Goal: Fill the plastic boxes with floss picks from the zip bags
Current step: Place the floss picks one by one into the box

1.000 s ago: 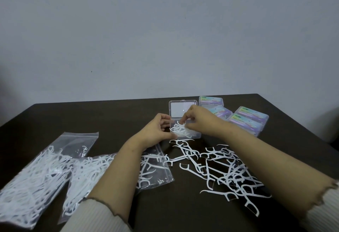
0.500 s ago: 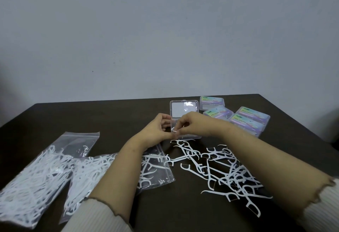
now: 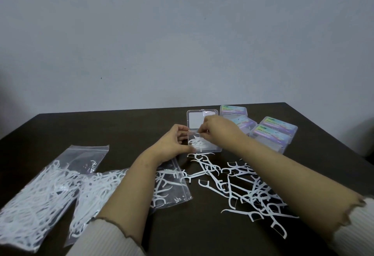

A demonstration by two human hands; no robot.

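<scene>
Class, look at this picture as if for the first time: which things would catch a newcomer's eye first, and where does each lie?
First, the two hands meeting over the open clear box at the table's middle: the left hand holds its near left corner and the right hand pinches picks over it. Next, the loose white floss picks scattered in front of the box. Then the two zip bags of picks at the left, and four closed boxes at the back right.
</scene>
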